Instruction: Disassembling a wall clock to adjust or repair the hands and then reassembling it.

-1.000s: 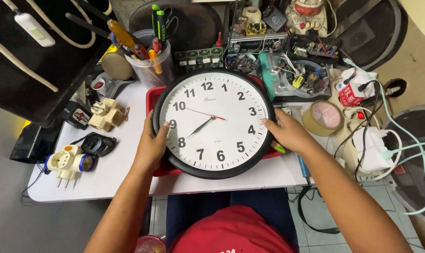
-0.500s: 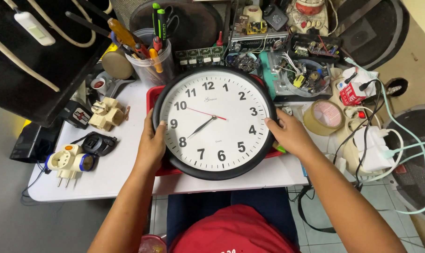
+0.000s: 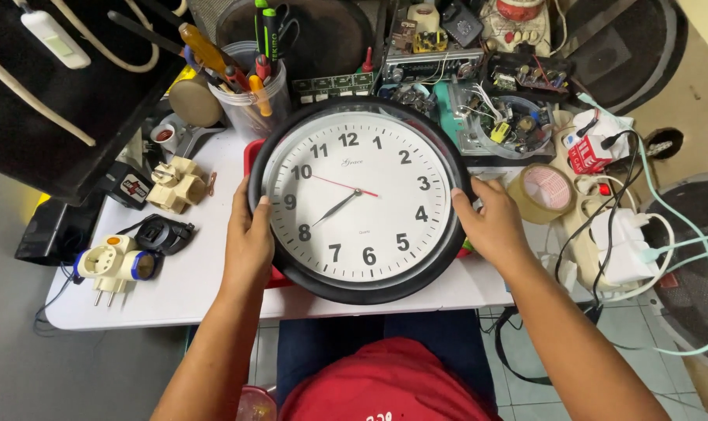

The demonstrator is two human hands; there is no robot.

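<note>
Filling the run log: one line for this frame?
left hand: grips round black-rimmed wall clock | right hand: grips clock | under: red tray

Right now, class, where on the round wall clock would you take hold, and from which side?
Grip the wall clock by its black rim, one palm on each opposite side, as the left hand and right hand do: the face-up glass front offers no handle.

The clock [image 3: 360,199] covers most of a red tray [image 3: 252,153], of which only slivers show. The fingers of both hands [image 3: 248,238] curl out of sight behind its rim. The top edge cuts off the screwdrivers in the cup [image 3: 248,105].
</note>
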